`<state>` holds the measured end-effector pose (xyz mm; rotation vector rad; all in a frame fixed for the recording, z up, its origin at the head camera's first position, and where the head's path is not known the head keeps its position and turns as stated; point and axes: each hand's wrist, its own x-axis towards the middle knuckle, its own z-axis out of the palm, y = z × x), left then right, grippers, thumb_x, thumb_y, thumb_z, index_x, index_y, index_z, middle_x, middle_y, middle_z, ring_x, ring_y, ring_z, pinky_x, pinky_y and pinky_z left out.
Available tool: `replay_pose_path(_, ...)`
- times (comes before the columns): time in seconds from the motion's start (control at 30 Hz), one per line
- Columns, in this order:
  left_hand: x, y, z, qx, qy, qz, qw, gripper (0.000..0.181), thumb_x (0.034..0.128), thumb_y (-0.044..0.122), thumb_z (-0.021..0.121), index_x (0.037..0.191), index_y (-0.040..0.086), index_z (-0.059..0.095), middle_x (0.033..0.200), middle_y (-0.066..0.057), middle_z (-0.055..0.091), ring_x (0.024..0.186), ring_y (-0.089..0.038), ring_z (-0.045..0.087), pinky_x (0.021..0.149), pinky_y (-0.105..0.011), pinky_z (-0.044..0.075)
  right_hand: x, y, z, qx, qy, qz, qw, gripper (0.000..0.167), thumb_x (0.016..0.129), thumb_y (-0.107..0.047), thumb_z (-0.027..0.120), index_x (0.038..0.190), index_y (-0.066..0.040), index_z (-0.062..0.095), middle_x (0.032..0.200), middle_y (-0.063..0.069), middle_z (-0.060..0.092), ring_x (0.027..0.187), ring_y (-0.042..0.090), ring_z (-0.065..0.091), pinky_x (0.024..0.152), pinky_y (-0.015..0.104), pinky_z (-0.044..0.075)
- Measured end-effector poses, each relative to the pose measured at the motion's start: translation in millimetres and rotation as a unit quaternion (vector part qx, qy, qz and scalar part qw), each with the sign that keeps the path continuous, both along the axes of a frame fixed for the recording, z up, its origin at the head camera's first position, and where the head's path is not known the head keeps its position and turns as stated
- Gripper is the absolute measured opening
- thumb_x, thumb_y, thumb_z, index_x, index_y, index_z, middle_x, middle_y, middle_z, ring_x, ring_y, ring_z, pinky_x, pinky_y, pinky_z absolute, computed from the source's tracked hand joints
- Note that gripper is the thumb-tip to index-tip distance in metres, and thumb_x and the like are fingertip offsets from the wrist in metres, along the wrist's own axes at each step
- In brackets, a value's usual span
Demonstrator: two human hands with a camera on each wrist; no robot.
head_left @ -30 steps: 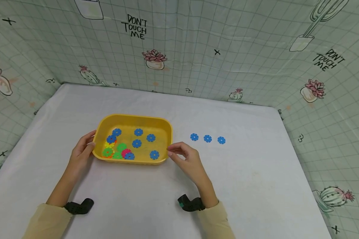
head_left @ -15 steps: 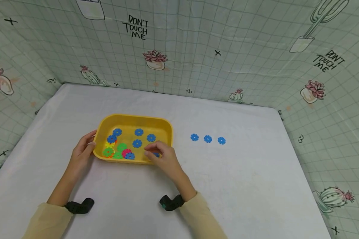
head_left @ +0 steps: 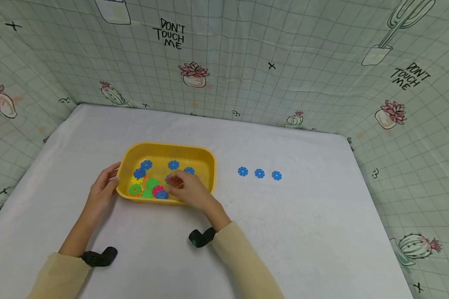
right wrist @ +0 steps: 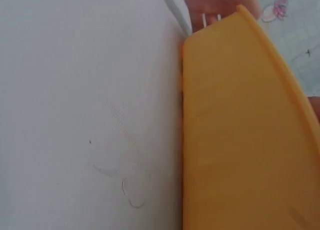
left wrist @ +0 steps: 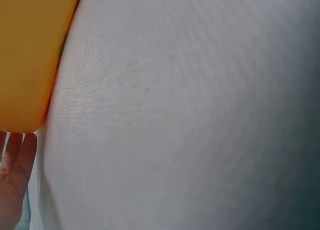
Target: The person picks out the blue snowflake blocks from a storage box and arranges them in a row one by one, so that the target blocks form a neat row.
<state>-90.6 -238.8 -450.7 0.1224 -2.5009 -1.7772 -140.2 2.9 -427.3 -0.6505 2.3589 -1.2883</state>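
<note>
While the straight fingers of the left hand (head_left: 102, 187) brace the yellow tray (head_left: 196, 160) left of frame centre, the right hand (head_left: 192, 191), fingers curled, pinch undeterminable, should take the partly hidden blue snowflake disc (head_left: 167, 178) by its edge.

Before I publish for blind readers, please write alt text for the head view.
A person's right hand reaches over a yellow tray of colored discs, while the left hand touches its end. Three blue discs lie in a row beside it.
</note>
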Motion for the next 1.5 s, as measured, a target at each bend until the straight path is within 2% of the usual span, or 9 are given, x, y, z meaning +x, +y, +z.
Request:
replay_pose_path(0.17,-0.9,0.0,-1.0,0.006,0.004,-0.003,1.0,0.046,0.1009,0.02,0.035,0.143,0.003,0.03,0.117,0.015,0.043,0.099,0.01,0.046,0.076,-0.004,0.042,-11.0,-8,-5.6,0.039,0.004,0.033,0.9987,0.025,0.086,-0.021,0.066,0.11,-0.012,0.063,0.092,-0.002,0.061,0.081,0.007,0.054,0.073,0.015,0.045)
replay_pose_path(0.27,-1.3,-0.7,-0.9,-0.001,0.003,0.0,1.0,0.046,0.1009,0.021,0.035,0.144,0.004,0.03,0.118,0.013,0.044,0.099,0.01,0.046,0.076,-0.004,0.041,-15.9,-11,-7.8,0.049,-0.015,0.048,0.9975,0.024,0.085,-0.02,0.067,0.108,-0.014,0.064,0.083,-0.003,0.058,0.072,0.008,0.052,0.065,0.016,0.043)
replay_pose_path(0.37,-1.7,-0.9,-0.6,-0.001,0.003,0.003,1.0,0.047,0.1009,0.021,0.034,0.144,0.004,0.03,0.119,0.012,0.044,0.099,0.01,0.046,0.076,-0.004,0.041,-20.0,-15,-9.6,0.06,-0.033,0.046,0.9966,0.022,0.085,-0.018,0.068,0.106,-0.015,0.064,0.078,-0.002,0.056,0.067,0.009,0.049,0.06,0.017,0.04)
replay_pose_path(0.5,-2.2,0.2,-1.0,0.013,0.005,-0.001,0.9999,0.047,0.1007,0.021,0.035,0.144,0.003,0.03,0.115,0.018,0.044,0.099,0.009,0.046,0.077,-0.004,0.042,-25.5,-20,-14.7,0.106,-0.017,0.056,0.9927,0.019,0.085,-0.02,0.067,0.104,-0.017,0.064,0.072,-0.002,0.053,0.063,0.01,0.045,0.057,0.018,0.036)
replay_pose_path(0.63,-1.8,1.1,-2.2,0.012,0.006,-0.002,0.9999,0.047,0.1005,0.021,0.036,0.143,0.003,0.031,0.112,0.021,0.044,0.098,0.01,0.046,0.076,-0.004,0.041,-27.8,-23,-18.9,0.142,-0.003,0.084,0.9864,0.02,0.085,-0.024,0.067,0.105,-0.018,0.064,0.068,-0.002,0.052,0.06,0.01,0.045,0.056,0.017,0.037)
replay_pose_path(0.93,-0.5,-0.7,-3.7,0.008,0.004,0.001,1.0,0.046,0.1006,0.02,0.036,0.144,0.004,0.031,0.114,0.02,0.044,0.099,0.01,0.046,0.076,-0.004,0.041,-25.7,-26,-21.2,0.163,-0.001,0.107,0.9808,0.023,0.085,-0.021,0.068,0.106,-0.019,0.061,0.067,-0.002,0.051,0.059,0.01,0.045,0.058,0.018,0.037)
replay_pose_path(1.2,-0.5,-1.2,-3.8,0.018,0.009,-0.002,0.9998,0.046,0.1006,0.019,0.036,0.143,0.002,0.031,0.112,0.021,0.044,0.099,0.01,0.047,0.076,-0.004,0.041,-26.2,-27,-20.7,0.166,-0.006,0.107,0.9803,0.023,0.083,-0.018,0.07,0.103,-0.017,0.058,0.071,-0.003,0.051,0.063,0.009,0.046,0.06,0.017,0.038)
replay_pose_path(1.5,0.1,-0.4,-1.0,0.009,0.006,-0.001,0.9999,0.046,0.1007,0.022,0.035,0.144,0.005,0.031,0.113,0.021,0.044,0.1,0.01,0.046,0.078,-0.003,0.041,-26.5,-27,-18.5,0.17,-0.003,0.108,0.9795,0.021,0.082,-0.016,0.07,0.099,-0.015,0.058,0.076,-0.003,0.052,0.068,0.009,0.047,0.062,0.016,0.039)
